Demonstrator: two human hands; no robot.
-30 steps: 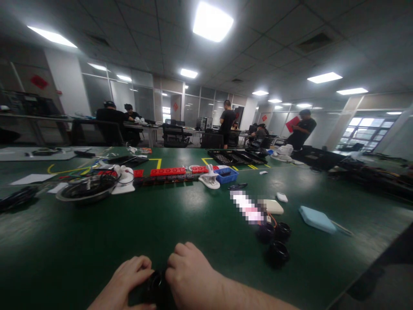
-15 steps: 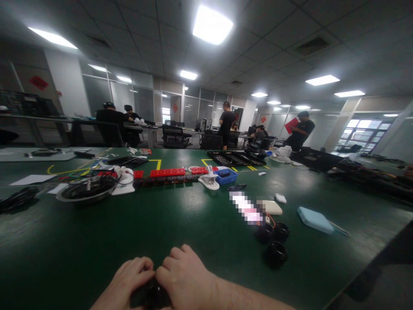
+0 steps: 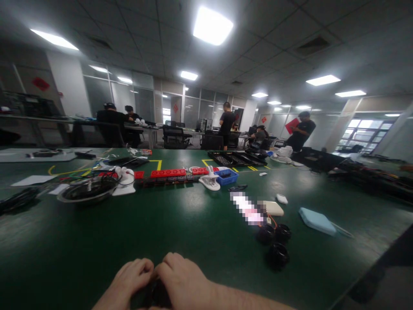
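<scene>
At the bottom of the view, my left hand [image 3: 130, 277] and my right hand [image 3: 180, 277] are side by side, fingers curled around a black object [image 3: 156, 295]. The hands mostly cover it, and its lower part is cut off by the frame edge, so its shape cannot be made out. To the right on the green table [image 3: 193, 224] stand three round black parts [image 3: 278, 255] close together, with an orange wire beside them.
Right of centre lie a cream case [image 3: 273, 208], a small white case [image 3: 282, 199] and a light blue case [image 3: 316, 220]. Farther back are a metal bowl [image 3: 72, 197], red parts [image 3: 167, 172], a blue bin [image 3: 227, 177] and a black tray [image 3: 237, 158]. People are in the background.
The fingers of my right hand have come down slightly, still around the black object. My left hand has hardly moved.
</scene>
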